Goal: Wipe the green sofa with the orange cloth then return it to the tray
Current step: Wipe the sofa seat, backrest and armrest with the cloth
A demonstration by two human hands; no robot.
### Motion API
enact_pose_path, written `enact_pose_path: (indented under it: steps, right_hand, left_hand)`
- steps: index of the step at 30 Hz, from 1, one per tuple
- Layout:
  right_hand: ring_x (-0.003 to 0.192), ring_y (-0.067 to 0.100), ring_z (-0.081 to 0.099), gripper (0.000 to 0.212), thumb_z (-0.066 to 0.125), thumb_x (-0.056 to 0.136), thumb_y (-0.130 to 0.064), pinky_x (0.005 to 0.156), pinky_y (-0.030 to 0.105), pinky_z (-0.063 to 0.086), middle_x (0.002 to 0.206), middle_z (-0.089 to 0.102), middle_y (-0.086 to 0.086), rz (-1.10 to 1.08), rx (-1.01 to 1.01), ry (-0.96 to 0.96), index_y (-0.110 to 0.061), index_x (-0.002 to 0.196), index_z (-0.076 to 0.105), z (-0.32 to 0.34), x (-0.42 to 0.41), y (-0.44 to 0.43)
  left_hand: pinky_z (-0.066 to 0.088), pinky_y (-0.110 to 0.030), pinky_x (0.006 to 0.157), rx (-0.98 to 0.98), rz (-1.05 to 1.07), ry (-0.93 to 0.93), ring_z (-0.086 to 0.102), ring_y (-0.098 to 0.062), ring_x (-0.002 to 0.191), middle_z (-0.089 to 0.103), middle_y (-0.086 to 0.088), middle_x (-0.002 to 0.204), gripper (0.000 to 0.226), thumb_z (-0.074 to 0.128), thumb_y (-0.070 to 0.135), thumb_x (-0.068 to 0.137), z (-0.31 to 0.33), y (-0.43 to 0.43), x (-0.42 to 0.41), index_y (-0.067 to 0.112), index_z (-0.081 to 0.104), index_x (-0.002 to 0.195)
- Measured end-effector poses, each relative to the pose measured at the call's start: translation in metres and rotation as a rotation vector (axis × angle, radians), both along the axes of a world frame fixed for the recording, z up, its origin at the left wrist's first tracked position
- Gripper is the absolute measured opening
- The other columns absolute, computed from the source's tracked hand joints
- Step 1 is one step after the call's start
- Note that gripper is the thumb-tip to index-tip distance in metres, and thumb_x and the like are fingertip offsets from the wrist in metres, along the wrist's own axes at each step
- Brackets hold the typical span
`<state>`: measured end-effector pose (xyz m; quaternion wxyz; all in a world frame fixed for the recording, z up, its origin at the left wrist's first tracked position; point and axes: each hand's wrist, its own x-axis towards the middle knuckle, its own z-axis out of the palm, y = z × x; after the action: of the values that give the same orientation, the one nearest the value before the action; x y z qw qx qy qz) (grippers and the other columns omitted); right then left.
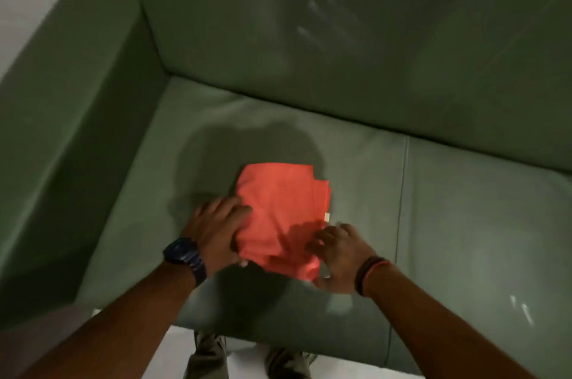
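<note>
While pressed flat against the seat cushion of the green sofa [309, 118], lies folded in several layers, the orange cloth [278, 211], near the front edge and left of the seam [402, 193] dividing the two cushions. Rests on the cloth's left edge, left hand [216, 227], fingers spread and laid flat, palm down, partly on fabric and partly on the cushion; no pinching visible in this grip. Sits at the cloth's lower right corner, right hand [337, 251], fingers curled loosely over the fabric's edge, thumb seemingly beneath the corner; cannot tell whether this grip truly closes on the cloth, owing to blur. Worn on the left wrist, a dark blue watch [185, 258]; on the right wrist, dark and orange bands [370, 275]. Falls across the cushion behind and below the cloth, a rounded shadow. Rises at the left, the sofa's armrest [71, 131], with the backrest filling the upper frame. Shows at the bottom, between the forearms, pale floor with two feet in dull olive trousers. Appears nowhere in view, the tray.
</note>
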<state>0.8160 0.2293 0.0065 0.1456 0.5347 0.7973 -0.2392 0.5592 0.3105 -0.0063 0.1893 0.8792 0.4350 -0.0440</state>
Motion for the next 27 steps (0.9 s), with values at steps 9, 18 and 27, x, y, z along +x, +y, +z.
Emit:
enact_pose_path:
  steps: [9,18,27]
  right_hand:
    - [0.142,0.035,0.021,0.069,0.043,0.085,-0.062,0.110,0.057,0.025,0.154,0.025,0.016,-0.511,0.240,0.194,-0.032,0.145,0.026,-0.084,-0.070,0.018]
    - [0.145,0.031,0.011,0.070,0.033,0.084,-0.069,0.113,0.059,0.013,0.159,0.016,0.007,-0.368,0.308,0.022,-0.040,0.146,0.016,-0.118,-0.071,0.015]
    - [0.145,0.032,0.009,0.075,0.033,0.080,-0.075,0.113,0.059,0.010,0.158,0.019,0.005,-0.264,0.272,0.033,-0.042,0.146,0.018,-0.115,-0.083,0.010]
  left_hand:
    - [0.001,-0.058,0.109,-0.234,0.206,0.371,-0.025,-0.029,0.135,-0.023,-0.001,0.152,0.167,0.057,0.083,0.005,-0.082,-0.003,-0.057,0.031,-0.031,0.137]
    - [0.000,-0.058,0.107,-0.224,0.222,0.356,-0.023,-0.027,0.136,-0.015,0.002,0.152,0.168,0.057,0.083,0.004,-0.088,-0.007,-0.057,0.030,-0.026,0.140]
    - [0.001,-0.058,0.108,-0.233,0.233,0.368,-0.026,-0.026,0.135,-0.018,0.001,0.153,0.165,0.060,0.084,0.009,-0.085,-0.007,-0.058,0.030,-0.027,0.140]
